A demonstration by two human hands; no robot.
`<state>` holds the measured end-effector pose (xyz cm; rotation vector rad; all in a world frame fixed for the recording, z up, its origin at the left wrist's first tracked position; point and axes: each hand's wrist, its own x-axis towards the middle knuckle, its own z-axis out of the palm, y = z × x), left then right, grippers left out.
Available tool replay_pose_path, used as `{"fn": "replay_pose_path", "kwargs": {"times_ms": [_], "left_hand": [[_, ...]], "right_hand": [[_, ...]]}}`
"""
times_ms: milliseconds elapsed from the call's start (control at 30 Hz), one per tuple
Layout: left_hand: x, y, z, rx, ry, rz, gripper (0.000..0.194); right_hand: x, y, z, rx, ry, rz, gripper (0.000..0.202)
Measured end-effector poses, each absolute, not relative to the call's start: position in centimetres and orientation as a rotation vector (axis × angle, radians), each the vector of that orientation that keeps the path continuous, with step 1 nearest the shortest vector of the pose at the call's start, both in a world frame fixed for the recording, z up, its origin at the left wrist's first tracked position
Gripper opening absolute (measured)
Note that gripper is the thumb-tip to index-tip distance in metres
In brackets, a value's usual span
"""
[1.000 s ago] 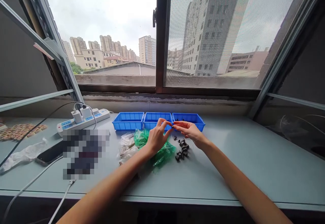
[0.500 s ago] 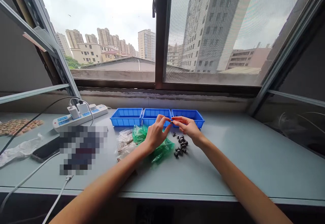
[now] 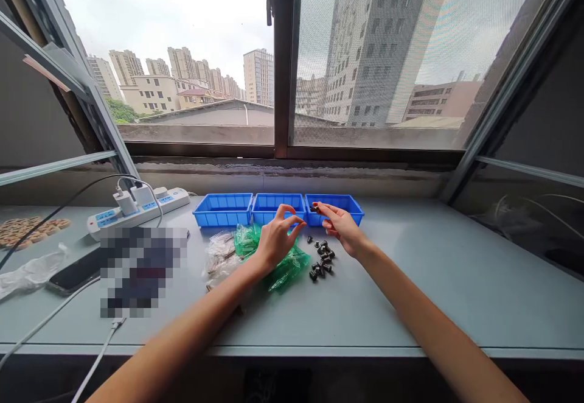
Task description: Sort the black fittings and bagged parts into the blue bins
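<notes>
Beneath the window [image 3: 281,86], above a pale tabletop [image 3: 456,257], my right hand [image 3: 343,227] pinches a small dark part [image 3: 314,209] by the rightmost blue bin [image 3: 349,201], while my left hand [image 3: 277,237] curves with thumb and forefinger apart near green plastic [image 3: 294,264].

We get one head-worn cam, facing forward and down across the desk [image 3: 456,269] toward the window [image 3: 283,62]. Wide shot, near the desk: window fills the upper half, forearms [image 3: 182,330] rise from the bottom edge, so we look from behind them
</notes>
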<state>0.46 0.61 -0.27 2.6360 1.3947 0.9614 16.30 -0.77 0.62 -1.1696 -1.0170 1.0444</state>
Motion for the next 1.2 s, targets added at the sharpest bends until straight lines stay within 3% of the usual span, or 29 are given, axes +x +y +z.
{"fn": "replay_pose_path", "kwargs": {"times_ms": [167, 500, 867, 1067, 1200], "left_hand": [[0.4, 0.8, -0.4, 2.676, 1.391, 0.911, 0.025], [0.3, 0.7, -0.4, 2.672, 1.351, 0.931, 0.031], [0.4, 0.6, -0.3, 2.651, 1.397, 0.915, 0.021], [0.3, 0.4, -0.3, 2.65, 1.417, 0.902, 0.024], [0.3, 0.3, -0.1, 2.659, 1.427, 0.868, 0.023]], "right_hand": [[17.4, 0.0, 0.2, -1.214, -0.966, 0.882, 0.041], [18.3, 0.2, -0.1, -1.259, -1.03, 0.719, 0.033], [18.1, 0.3, -0.2, -1.326, -1.177, 0.624, 0.04], [17.4, -0.4, -0.3, -1.538, -1.515, 0.345, 0.012], [16.8, -1.0, -0.3, -1.631, -1.707, 0.325, 0.01]]}}
